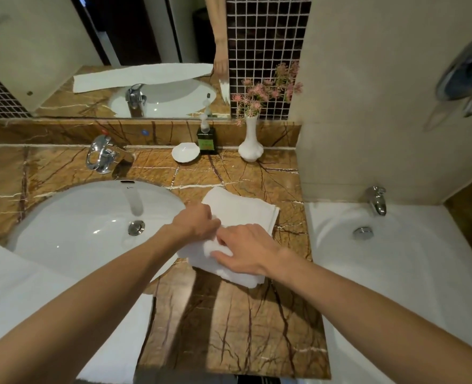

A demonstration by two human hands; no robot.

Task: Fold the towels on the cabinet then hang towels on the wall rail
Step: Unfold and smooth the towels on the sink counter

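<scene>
Risks first. The towel (240, 209) lies folded on the marble counter (229, 328), just beside the basin (90, 223), and its 9 o'clock edge appears to lap over the basin rim. If the stack is nudged toward 9, we judge that a layer could slide into the bowl and pick up any water there. The layers also look loosely stacked, with a raised roll at the middle. Letting go before it is smoothed would likely leave the fold to spring open or set crooked. The soap bottle (207, 141) and vase (251, 145) at 12 o'clock stand well apart, so there is little threat there.

Hands. The left hand (199, 221) sits on the towel's 9 o'clock side with fingers curled, tips buried in the cloth, gripping a fold. The right hand (247, 250) rests at 5 o'clock, only partly spread, with thumb and forefinger seemingly pinching the raised roll. A second towel (21, 295) lies at 7 o'clock, untouched.
</scene>
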